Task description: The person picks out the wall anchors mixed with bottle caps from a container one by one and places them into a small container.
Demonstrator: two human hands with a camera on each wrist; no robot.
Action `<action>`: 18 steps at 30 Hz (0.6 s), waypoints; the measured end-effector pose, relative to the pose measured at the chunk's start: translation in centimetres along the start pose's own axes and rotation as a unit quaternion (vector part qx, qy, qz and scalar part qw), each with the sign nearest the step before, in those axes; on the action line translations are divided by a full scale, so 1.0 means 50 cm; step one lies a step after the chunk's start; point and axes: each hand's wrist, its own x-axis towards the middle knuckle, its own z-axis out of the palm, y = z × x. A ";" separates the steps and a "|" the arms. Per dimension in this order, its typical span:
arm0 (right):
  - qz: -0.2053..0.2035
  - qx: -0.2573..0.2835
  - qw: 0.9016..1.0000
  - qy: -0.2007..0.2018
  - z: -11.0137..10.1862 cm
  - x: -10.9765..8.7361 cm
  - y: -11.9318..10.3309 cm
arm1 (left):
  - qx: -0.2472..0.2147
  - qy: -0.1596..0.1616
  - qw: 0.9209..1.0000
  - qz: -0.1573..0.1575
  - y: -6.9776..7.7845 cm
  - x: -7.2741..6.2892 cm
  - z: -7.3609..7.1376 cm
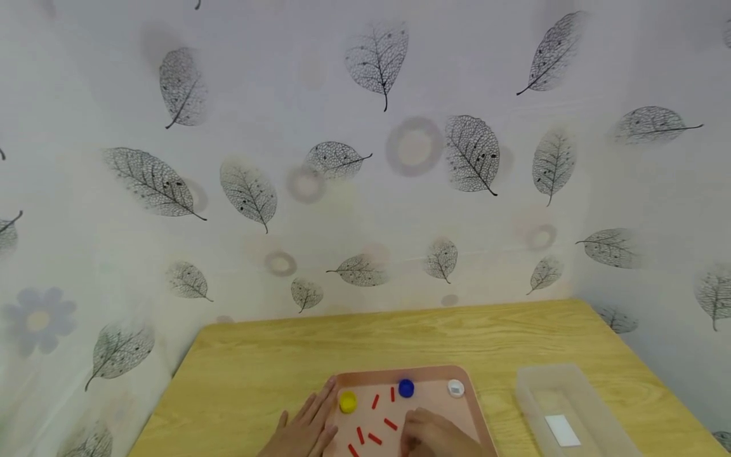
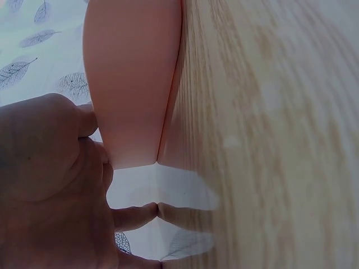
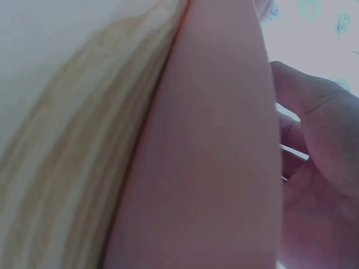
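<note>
A pink tray lies on the wooden table, with several short red sticks scattered inside it. A yellow round cap, a blue one and a white one sit along its far side. My left hand rests at the tray's left edge with its fingers extended; in the left wrist view, fingertips touch the table beside the tray wall. Over the tray's right half, my right hand is lowered with bent fingers. Its fingertips are hidden, so whether it pinches a red stick is unclear.
To the right of the tray stands a translucent plastic box with a white rectangle in it. Behind the wooden table rises a leaf-patterned wall covering, which also flanks both sides.
</note>
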 end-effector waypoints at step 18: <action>0.037 0.032 0.993 0.106 -0.091 -0.061 -0.037 | 0.000 0.019 1.000 0.009 -0.004 -0.001 0.012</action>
